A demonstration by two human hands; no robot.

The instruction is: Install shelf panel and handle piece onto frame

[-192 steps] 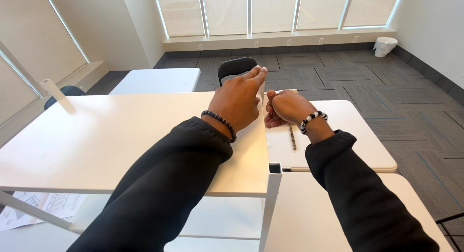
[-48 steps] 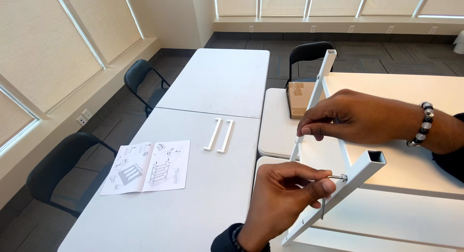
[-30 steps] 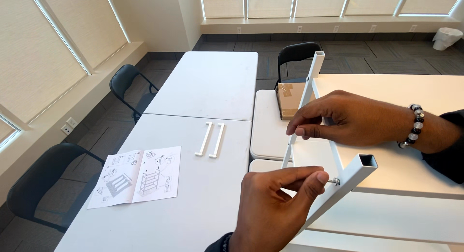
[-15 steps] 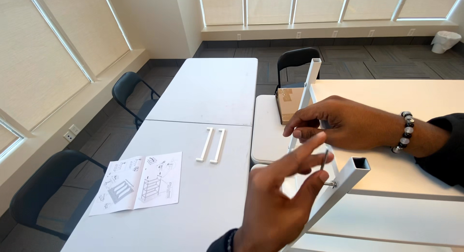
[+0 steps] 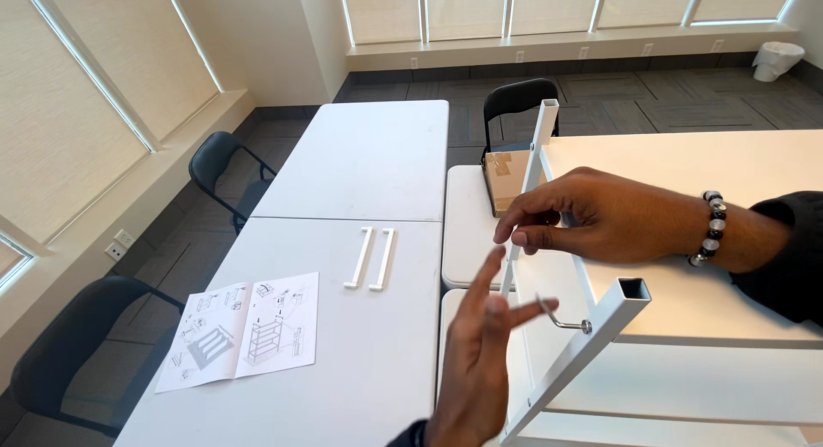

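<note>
**A:** What is shown in the head view, close to the hands?

**B:** A left hand (image 5: pixel 478 361) is seen low in the frame, palm turned sideways, fingers spread apart and gripping nothing. Just to its right, a small metal hex key (image 5: pixel 561 317) is seated in the side of a white square metal tube (image 5: pixel 591 344), near the tube's open end. The fingertips (image 5: pixel 542 308) are seen at the key's short arm; whether it is actually touched cannot be told.

**A:** And the other hand?

**B:** Above the left hand, a right hand (image 5: pixel 600 214) with a beaded bracelet (image 5: pixel 711 228) at the wrist is reached in from the right. Its thumb and forefinger are pinched together on a thin white frame bar (image 5: pixel 527 198) that is stood nearly upright. Beneath this hand a white shelf panel (image 5: pixel 729 173) is laid flat.

**A:** What is seen further from the hands?

**B:** To the left of both hands, two white handle-shaped bars (image 5: pixel 371 258) are laid side by side on a white folding table (image 5: pixel 360 164). Further left, nearer the left hand, an open assembly leaflet (image 5: pixel 244 329) is spread on the same table. Beyond the right hand, a cardboard box (image 5: pixel 504 180) is stood behind the thin bar, with a black chair (image 5: pixel 514 104) behind it.
</note>
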